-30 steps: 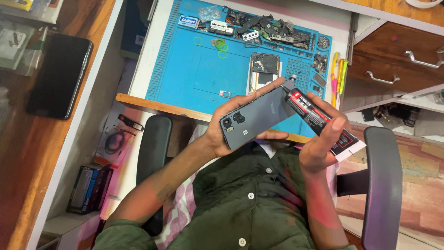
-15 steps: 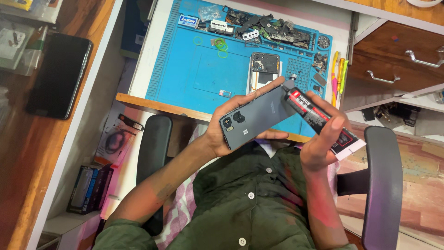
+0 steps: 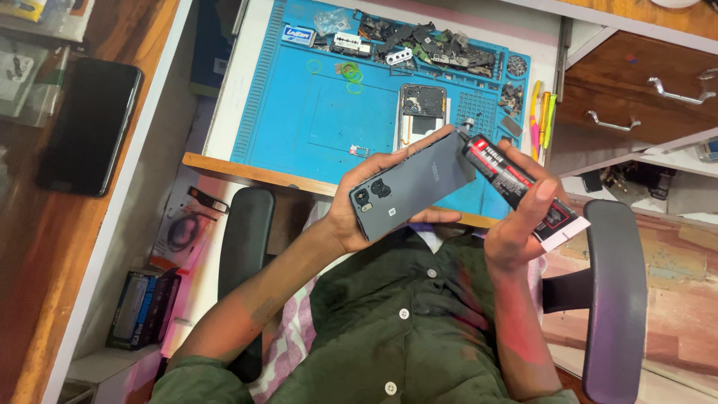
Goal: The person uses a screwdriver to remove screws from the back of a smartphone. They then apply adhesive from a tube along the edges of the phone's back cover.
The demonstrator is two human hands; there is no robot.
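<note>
The grey phone back cover point(image 3: 413, 186) sat above the person's lap, just off the near edge of the blue work mat point(image 3: 299, 120), camera cutouts toward the lower left. Its long axis ran from about eight o'clock up to two o'clock. The left hand point(image 3: 366, 206) cradled it from the eight o'clock end, fingers wrapped around the far long edge and thumb curled under the near one, so the grip was closed on the cover.

At the cover's two o'clock corner the nozzle of the black-and-red adhesive tube point(image 3: 516, 188) met or nearly met its edge; whether they actually touched could not be told. The tube lay along a line from ten o'clock to four o'clock, nearly crossing the cover's axis at a right angle, with its flat crimped tail toward the chair's armrest point(image 3: 613, 299). The right hand point(image 3: 523, 224) was clasped around the tube's middle, fingers pressed onto its body, and was the nearer hand to that corner.

Farther out at twelve o'clock from the cover, an opened phone body point(image 3: 422, 112) lay on the mat, with loose parts point(image 3: 426, 45) heaped along the far rim.
</note>
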